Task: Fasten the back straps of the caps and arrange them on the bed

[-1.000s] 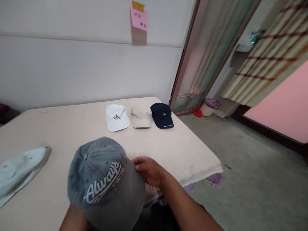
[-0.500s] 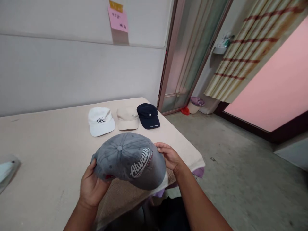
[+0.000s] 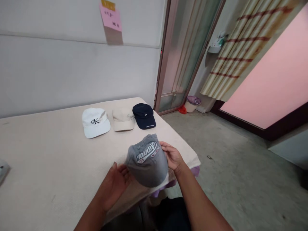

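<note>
- Landmark: the beige baseball cap (image 3: 123, 124), lying on the light cloth (image 3: 57, 154) with its brim toward you.
- The gray baseball cap (image 3: 154, 168) is in front of you, nearer than the landmark and to its right. White script and a small "75" mark its front; its brim points toward you and to the right, and its crown looks collapsed.
- Your right hand (image 3: 172, 157) is clamped on the gray cap's brim, at the right-hand edge.
- Your left hand (image 3: 116, 183) is at the gray cap's left side, fingers bent and somewhat blurred. Whether it grips or merely touches cannot be told.
- The white baseball cap (image 3: 96, 123), with a black monogram, lies left of the landmark, a narrow gap between.
- The navy baseball cap (image 3: 145, 117), with a small white emblem and brim lettering, lies immediately right of the landmark.
- A pink paper note (image 3: 111, 19) is taped to the wall (image 3: 60, 73) behind the landmark.
- A wastebasket (image 3: 192, 106) with a purple liner stands on the floor, well right of the landmark.
</note>
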### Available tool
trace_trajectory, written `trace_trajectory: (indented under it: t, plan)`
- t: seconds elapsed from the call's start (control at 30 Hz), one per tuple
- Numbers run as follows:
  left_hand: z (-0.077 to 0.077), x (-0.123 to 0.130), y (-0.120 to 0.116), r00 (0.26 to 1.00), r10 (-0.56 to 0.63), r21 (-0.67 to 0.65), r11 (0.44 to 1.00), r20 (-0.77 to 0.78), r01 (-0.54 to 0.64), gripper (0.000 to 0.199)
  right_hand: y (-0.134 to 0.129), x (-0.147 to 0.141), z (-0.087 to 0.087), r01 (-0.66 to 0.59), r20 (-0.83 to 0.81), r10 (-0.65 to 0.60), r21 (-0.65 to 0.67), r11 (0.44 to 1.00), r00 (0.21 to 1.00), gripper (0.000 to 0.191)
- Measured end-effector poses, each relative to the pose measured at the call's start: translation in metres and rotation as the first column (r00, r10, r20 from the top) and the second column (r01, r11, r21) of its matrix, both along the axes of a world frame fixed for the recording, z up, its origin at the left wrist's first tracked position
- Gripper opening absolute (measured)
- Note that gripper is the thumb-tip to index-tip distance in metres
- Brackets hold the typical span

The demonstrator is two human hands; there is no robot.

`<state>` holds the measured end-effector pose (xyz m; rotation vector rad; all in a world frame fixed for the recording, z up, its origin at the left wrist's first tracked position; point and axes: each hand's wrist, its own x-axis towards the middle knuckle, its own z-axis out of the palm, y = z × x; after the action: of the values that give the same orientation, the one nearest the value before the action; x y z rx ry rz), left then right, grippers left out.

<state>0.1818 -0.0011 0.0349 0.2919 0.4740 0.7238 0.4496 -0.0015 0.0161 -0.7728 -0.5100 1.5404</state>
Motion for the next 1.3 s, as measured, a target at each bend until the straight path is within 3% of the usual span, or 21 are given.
trace_trajectory:
  t: [0.1, 0.27, 0.4, 0.5, 0.57, 0.63, 0.8, 0.93, 1.03, 1.1, 1.17, 1.3]
  plan:
    - [0.002, 0.001, -0.001, 0.998, 0.046, 0.003, 0.999, 0.041, -0.046, 0.045, 0.003, -0.022, 0.005, -0.087, -0.023, 0.087, 0.019, 0.996, 0.996, 0.025]
    - [0.002, -0.024, 0.013, 0.934, 0.316, 0.0, 0.947, -0.164, -0.32, 0.031, -0.001, -0.048, 0.013, -0.354, 0.088, 0.349, 0.048, 0.934, 0.933, 0.02]
    - [0.008, -0.038, 0.012, 0.931, 0.272, 0.054, 0.962, -0.243, -0.267, 0.022, -0.004, -0.06, 0.02, -0.525, 0.18, 0.505, 0.089, 0.846, 0.844, 0.034]
    - [0.014, -0.039, -0.001, 0.957, 0.149, 0.163, 0.98, -0.25, -0.11, 0.029, -0.004, -0.07, 0.024, -0.551, 0.174, 0.53, 0.116, 0.826, 0.83, 0.048]
    - [0.016, -0.038, -0.008, 0.968, 0.05, 0.179, 0.984, -0.246, -0.005, 0.036, -0.003, -0.077, 0.024, -0.552, 0.148, 0.535, 0.107, 0.827, 0.831, 0.047]
    - [0.016, -0.039, -0.012, 0.965, 0.035, 0.147, 0.989, -0.261, 0.004, 0.034, -0.002, -0.083, 0.024, -0.513, 0.092, 0.506, 0.095, 0.853, 0.858, 0.042]
    - [0.012, -0.046, -0.007, 0.91, 0.226, -0.028, 0.968, -0.349, -0.251, 0.017, 0.001, -0.091, 0.024, -0.282, -0.089, 0.296, 0.143, 0.949, 0.951, 0.036]
    - [0.014, -0.049, -0.001, 0.896, 0.334, -0.135, 0.913, -0.292, -0.384, 0.028, 0.0, -0.09, 0.026, -0.364, -0.063, 0.377, 0.154, 0.919, 0.924, 0.036]
    - [0.013, -0.049, 0.003, 0.888, 0.404, -0.136, 0.889, -0.222, -0.438, 0.034, -0.001, -0.086, 0.027, -0.487, -0.002, 0.495, 0.175, 0.856, 0.869, 0.044]
    - [0.009, -0.048, 0.007, 0.897, 0.414, -0.104, 0.896, -0.158, -0.432, 0.036, -0.001, -0.082, 0.027, -0.496, 0.035, 0.498, 0.17, 0.851, 0.866, 0.043]
    - [0.002, -0.046, 0.011, 0.916, 0.396, -0.049, 0.915, -0.061, -0.399, 0.038, 0.001, -0.076, 0.027, -0.412, 0.067, 0.406, 0.171, 0.895, 0.911, 0.039]
    - [-0.004, -0.033, 0.017, 0.951, 0.282, 0.066, 0.954, 0.13, -0.292, 0.037, 0.006, -0.054, 0.03, -0.123, 0.136, 0.095, 0.214, 0.969, 0.986, 0.039]
